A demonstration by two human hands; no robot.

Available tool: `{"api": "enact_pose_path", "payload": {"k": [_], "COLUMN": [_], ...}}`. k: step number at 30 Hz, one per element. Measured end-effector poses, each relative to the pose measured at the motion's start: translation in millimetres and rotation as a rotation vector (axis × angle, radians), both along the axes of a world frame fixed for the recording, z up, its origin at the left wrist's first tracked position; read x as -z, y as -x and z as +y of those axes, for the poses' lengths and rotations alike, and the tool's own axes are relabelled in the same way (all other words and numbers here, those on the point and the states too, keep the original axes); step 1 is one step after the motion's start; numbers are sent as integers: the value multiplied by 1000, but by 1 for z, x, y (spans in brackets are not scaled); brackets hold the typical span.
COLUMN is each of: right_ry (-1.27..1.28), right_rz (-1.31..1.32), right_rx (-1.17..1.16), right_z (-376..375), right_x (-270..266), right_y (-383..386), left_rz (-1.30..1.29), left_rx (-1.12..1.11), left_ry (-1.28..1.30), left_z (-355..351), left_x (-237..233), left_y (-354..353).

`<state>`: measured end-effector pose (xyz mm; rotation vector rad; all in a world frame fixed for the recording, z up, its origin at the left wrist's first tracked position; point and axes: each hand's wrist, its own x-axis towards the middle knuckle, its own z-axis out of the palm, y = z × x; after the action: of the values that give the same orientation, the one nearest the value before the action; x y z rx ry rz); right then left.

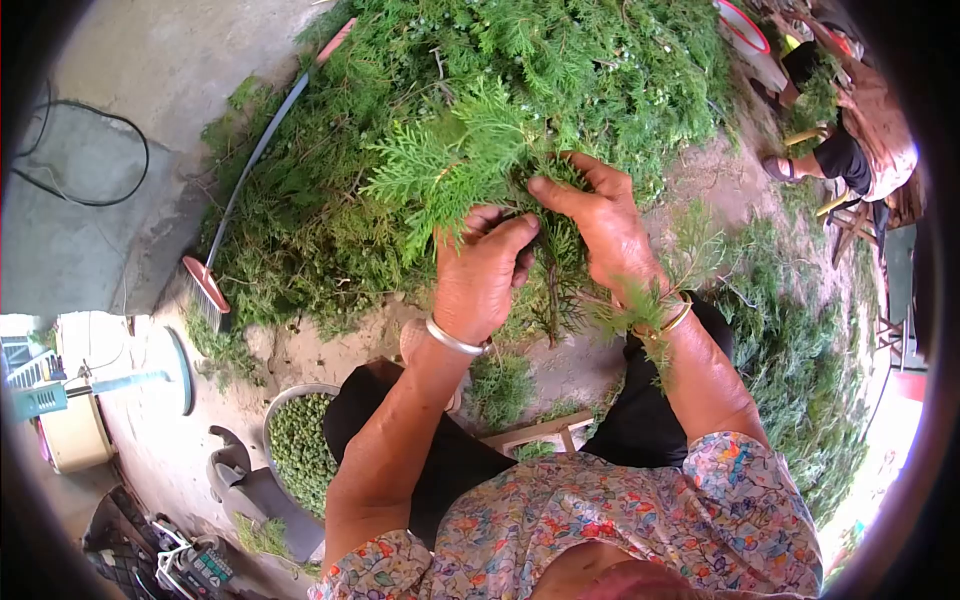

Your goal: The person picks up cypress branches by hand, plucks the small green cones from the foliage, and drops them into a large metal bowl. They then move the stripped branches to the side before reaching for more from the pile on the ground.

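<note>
Two bare hands work one evergreen sprig (pixel 455 165) above a single large heap of cut green branches (pixel 560 70) that covers the ground. The left hand (pixel 478 275), with one silver bangle (pixel 452 340) at the wrist, has its grip curled tight round the sprig's stems. The right hand (pixel 603 228), with one gold bangle (pixel 678 318), pinches the foliage between thumb and fingertips just beside the left. The sprig is held up between the two hands, over the near edge of the heap.

One metal bowl (pixel 275 405) of small green berries sits on the ground at the person's left knee, partly hidden by the dark trouser leg. One long-handled broom (pixel 262 148) lies across the heap's left edge. One black cable (pixel 95 200) loops over the concrete.

A second person (pixel 850 150) sits at the upper right, cut off by the dark lens edge. What the right fingertips pluck is too small to make out.
</note>
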<state>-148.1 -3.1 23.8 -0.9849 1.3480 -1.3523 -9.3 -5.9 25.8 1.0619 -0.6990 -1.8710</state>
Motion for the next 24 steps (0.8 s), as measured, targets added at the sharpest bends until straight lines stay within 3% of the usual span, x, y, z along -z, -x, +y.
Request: {"api": "enact_pose_path", "payload": {"k": [1, 4, 5, 6, 7, 9, 10, 11, 13, 14, 16, 17, 18, 20, 21, 24], "right_ry": [-57, 11, 13, 6, -3, 25, 54, 53, 90, 90, 98, 141, 143, 277, 311, 278], "right_rz": [-159, -129, -129, -44, 40, 156, 275, 274, 361, 360, 262, 391, 389, 552, 492, 536], "right_rx": [11, 79, 80, 130, 180, 118, 54, 54, 129, 128, 48, 49, 41, -17, -26, -81], "right_z": [0, 1, 0, 0, 0, -1, -2, -2, -2, -2, -3, -2, -2, -1, -1, 0], "right_x": [-7, -8, -8, -8, -8, -3, -1, -1, 0, 3, 11, 3, 4, 8, 6, 8], "right_y": [-4, -9, -9, -10, -10, -2, 1, -1, -7, -7, -8, -12, -13, -13, -16, -13], "left_rz": [18, -19, -192, -367, -369, -546, -547, -382, -75, -76, -260, -399, -402, -699, -742, -880], "left_rx": [34, 97, 169, 242, 244, 460, 461, 461, 412, 412, 11, -73, -81, -153, -114, -19], "left_ry": [1, 127, 95, 61, 61, 326, 325, 286, 275, 274, 505, 575, 573, 808, 899, 863], "left_z": [0, 1, -1, -3, -5, -7, -6, -4, -5, -5, -9, -16, -21, -28, -32, -32], "left_x": [6, 11, 2, -6, -13, -27, -37, -47, -51, -49, -46, -36, -27, -13, -7, -4], "left_y": [0, -1, -4, -7, -10, -17, -19, -21, -25, -22, -16, -17, -18, -20, -21, -27]}}
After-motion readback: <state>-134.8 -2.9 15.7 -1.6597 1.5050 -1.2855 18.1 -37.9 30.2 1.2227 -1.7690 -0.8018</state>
